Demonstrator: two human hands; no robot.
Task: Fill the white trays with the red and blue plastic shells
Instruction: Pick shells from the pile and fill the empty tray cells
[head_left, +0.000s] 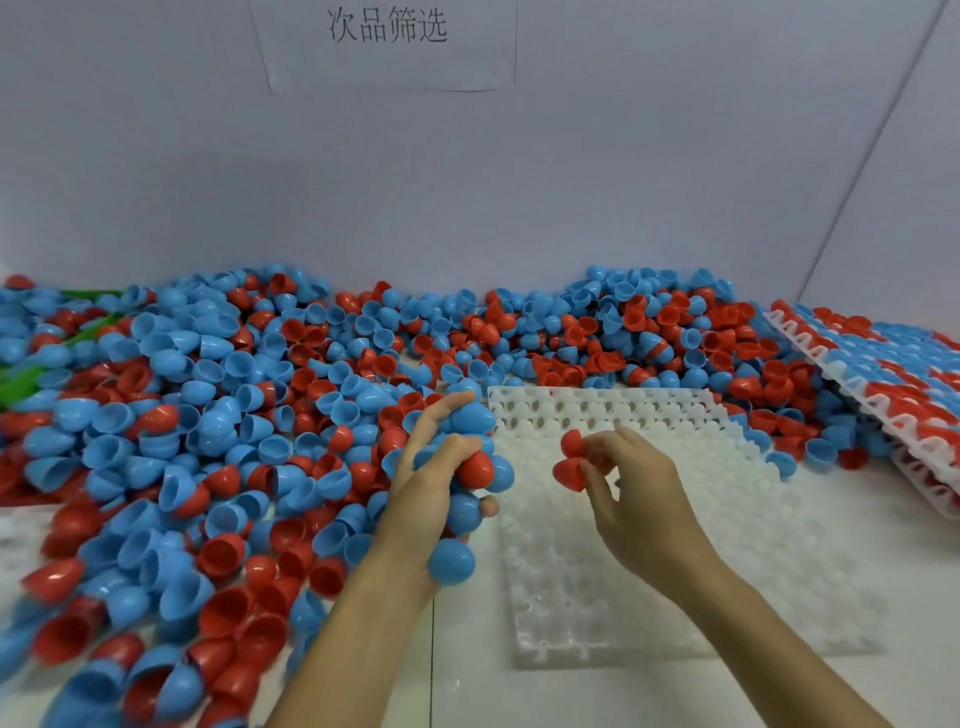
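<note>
Both forearms come in from the bottom edge over the white desk (467, 686). Left hand (434, 483) is curled around a clump of shells, mostly blue shells (451, 562) plus one red (475, 468); some hang below the palm, and the index finger points out toward the pile. Right hand (631, 486) pinches two red shells (570, 460) between thumb and fingertips, other fingers loosely bent, held above the tray.

Empty white tray (670, 613) lies flat on the desk under and in front of the right hand, cells open, none filled that I can see. Near part is blurry.

Loose pile of red and blue shells (197, 415) covers the left half of the desk and runs along the back wall behind the tray, touching its far edge. Something green (31, 379) pokes out at far left, can't tell what.

Filled trays (893, 374) stacked at right, tilted, resting on the pile, loaded with red and blue rows.

Paper sign (387, 47) with printed characters on the back wall.
</note>
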